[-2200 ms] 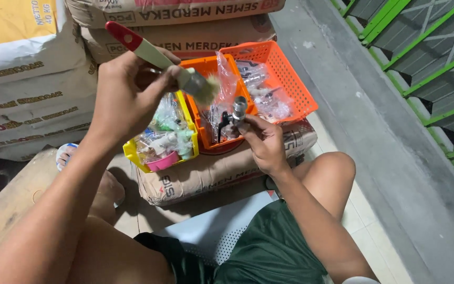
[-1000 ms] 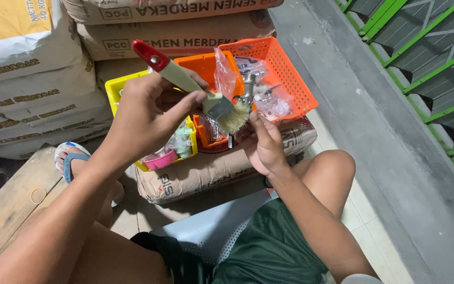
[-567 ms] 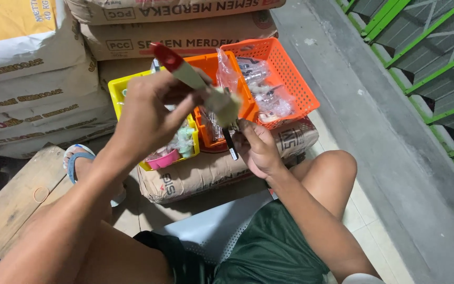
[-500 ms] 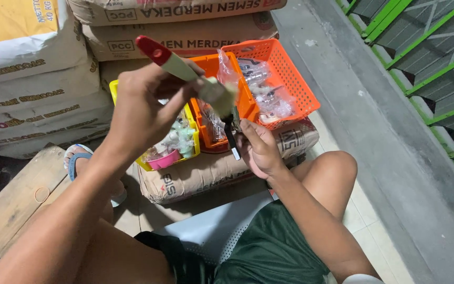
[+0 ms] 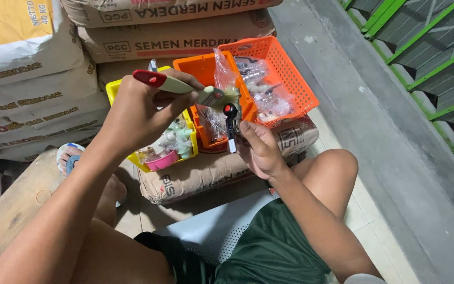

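Observation:
My left hand (image 5: 140, 108) grips a paintbrush (image 5: 185, 88) with a cream handle and a red end, its bristles pointing right. The bristles touch the top of a small black part with a red knob (image 5: 230, 126), which my right hand (image 5: 258, 150) holds upright by its lower half. Both hands hover over a yellow basket (image 5: 156, 158) and an orange basket (image 5: 285, 68), each filled with several small plastic-bagged fittings. The baskets rest on a brown cement sack (image 5: 206, 171) lying in front of my knees.
Stacked cement sacks (image 5: 27, 79) stand at the back and left. A wooden board (image 5: 11, 210) lies at lower left, with a sandalled foot (image 5: 69, 160) beside it. A grey concrete ledge (image 5: 395, 131) and green railing (image 5: 426, 58) run along the right. I sit on a perforated white seat (image 5: 222, 226).
My left hand has swung the brush down so its bristles meet the black part. My right hand has lifted that part out of the orange basket and holds it upright.

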